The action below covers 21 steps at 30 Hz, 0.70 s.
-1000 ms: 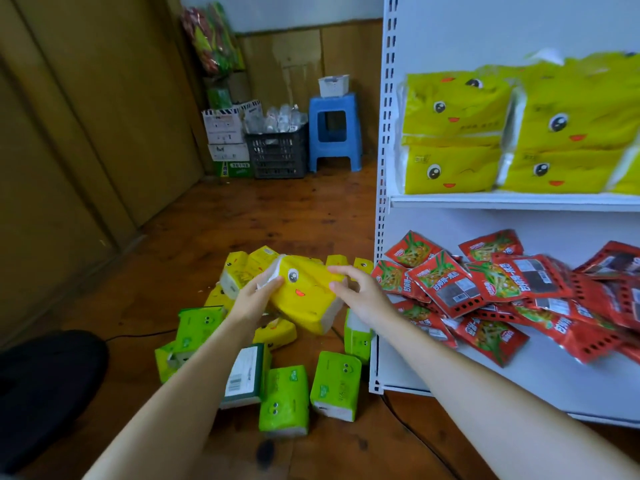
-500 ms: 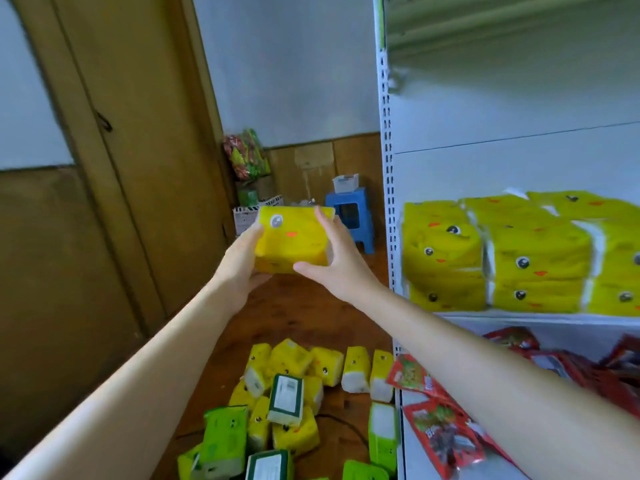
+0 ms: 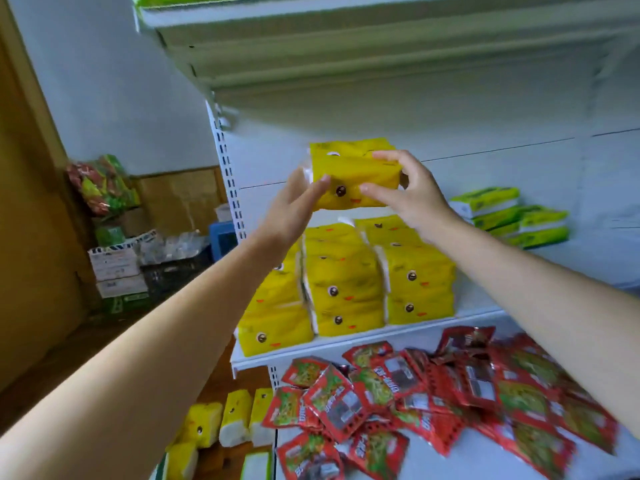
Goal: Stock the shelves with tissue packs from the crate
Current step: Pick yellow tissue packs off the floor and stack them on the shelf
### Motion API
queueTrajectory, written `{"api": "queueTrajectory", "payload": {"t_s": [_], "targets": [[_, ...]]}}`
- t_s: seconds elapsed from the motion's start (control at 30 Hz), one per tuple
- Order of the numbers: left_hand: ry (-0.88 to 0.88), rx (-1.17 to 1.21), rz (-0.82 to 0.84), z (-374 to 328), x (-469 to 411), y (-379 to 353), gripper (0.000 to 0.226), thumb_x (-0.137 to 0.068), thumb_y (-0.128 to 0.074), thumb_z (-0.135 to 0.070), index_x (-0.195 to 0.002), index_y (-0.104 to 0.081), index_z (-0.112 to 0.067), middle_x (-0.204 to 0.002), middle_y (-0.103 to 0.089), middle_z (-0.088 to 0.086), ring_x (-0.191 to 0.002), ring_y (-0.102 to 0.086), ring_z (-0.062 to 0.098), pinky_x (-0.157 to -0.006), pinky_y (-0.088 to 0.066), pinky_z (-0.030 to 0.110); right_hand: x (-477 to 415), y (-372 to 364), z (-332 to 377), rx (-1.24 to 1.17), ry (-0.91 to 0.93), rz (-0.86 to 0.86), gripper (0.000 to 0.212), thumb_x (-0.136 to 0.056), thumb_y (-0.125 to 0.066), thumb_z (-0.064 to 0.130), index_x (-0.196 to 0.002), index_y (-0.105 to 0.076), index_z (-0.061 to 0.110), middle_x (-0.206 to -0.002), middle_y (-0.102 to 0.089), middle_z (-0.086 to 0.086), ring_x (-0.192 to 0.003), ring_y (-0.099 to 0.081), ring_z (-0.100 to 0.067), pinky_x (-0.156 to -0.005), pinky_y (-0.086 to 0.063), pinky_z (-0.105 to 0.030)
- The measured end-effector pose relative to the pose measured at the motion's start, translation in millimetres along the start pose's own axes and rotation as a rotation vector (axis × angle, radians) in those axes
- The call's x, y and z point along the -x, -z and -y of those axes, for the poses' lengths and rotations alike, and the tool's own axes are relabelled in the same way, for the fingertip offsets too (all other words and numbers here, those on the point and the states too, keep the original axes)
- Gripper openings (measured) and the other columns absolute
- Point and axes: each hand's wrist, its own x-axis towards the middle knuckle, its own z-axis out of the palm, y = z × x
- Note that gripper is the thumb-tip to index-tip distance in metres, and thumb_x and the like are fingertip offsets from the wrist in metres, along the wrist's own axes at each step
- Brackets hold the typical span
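Head view: glossy, blocky tissue pack (image 3: 350, 169)

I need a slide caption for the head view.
The left hand and right hand hold a yellow tissue pack above the stacked packs.

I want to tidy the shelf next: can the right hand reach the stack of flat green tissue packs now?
Likely not yet. The right hand and left hand hold the yellow plastic tissue pack. Nothing stands between that hand and the flat green tissue packs.
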Motion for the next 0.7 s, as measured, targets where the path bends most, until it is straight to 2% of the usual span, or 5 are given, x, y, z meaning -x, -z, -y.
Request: {"api": "queueTrajectory", "payload": {"t_s": [0.07, 0.13, 0.33, 0.5, 0.7], "targets": [[0.009, -0.076, 0.089, 5.7, -10.6, -32.2, 0.049, -0.098, -0.045, -0.03, -0.143, -0.03, -0.022, -0.131, -0.048, -0.011, -0.116, -0.052, 0.008, -0.087, -0.043, 0.013, -3.6, 39.6, -19.6, 0.013, -0.027, -0.061, 0.039, -0.077, -0.074, 0.015, -0.107, -0.054, 0.029, -0.119, -0.056, -0.003, -0.109, -0.055, -0.019, -0.098, -0.046, -0.036], [0.054, -0.202, 0.15, 15.6, -22.9, -58.5, 0.065, -0.095, -0.05, -0.035, -0.149, -0.019, -0.017, -0.15, -0.033, 0.0, -0.133, -0.041, 0.017, -0.105, -0.034, 0.025, -6.7, 75.2, -43.6, 0.037, -0.062, -0.125, 0.039, -0.076, -0.075, 0.014, -0.106, -0.055, 0.028, -0.112, -0.058, -0.002, -0.103, -0.056, -0.019, -0.096, -0.047, -0.04], [0.069, -0.658, 0.373, 38.5, -55.0, -113.0, 0.061, -0.097, -0.042, -0.042, -0.148, -0.024, -0.014, -0.153, -0.028, 0.005, -0.139, -0.029, 0.02, -0.107, -0.022, 0.023, -14.8, 134.6, -122.3, 0.124, -0.234, -0.301, 0.047, -0.077, -0.073, 0.01, -0.121, -0.056, 0.012, -0.109, -0.053, -0.007, -0.097, -0.052, -0.017, -0.069, -0.044, -0.013], [0.225, -0.883, 0.548, 59.0, -80.5, -138.2, 0.075, -0.086, -0.033, -0.066, -0.147, -0.028, -0.022, -0.155, -0.024, 0.008, -0.141, -0.026, 0.028, -0.115, -0.022, 0.039, -31.9, 133.4, -181.1, 0.146, -0.323, -0.318, 0.041, -0.074, -0.075, 0.009, -0.112, -0.061, 0.012, -0.115, -0.054, -0.019, -0.095, -0.05, -0.02, -0.08, -0.046, -0.032], [0.191, -1.166, 0.563, 76.9, -77.7, -140.8, 0.081, -0.079, -0.015, -0.074, -0.149, -0.017, -0.034, -0.157, -0.018, 0.001, -0.144, -0.019, 0.028, -0.117, -0.016, 0.045, -58.2, 116.7, -219.7, 0.258, -0.299, -0.186, 0.043, -0.079, -0.07, 0.01, -0.119, -0.057, 0.013, -0.127, -0.047, -0.01, -0.117, -0.045, -0.018, -0.088, -0.036, -0.021]]}}
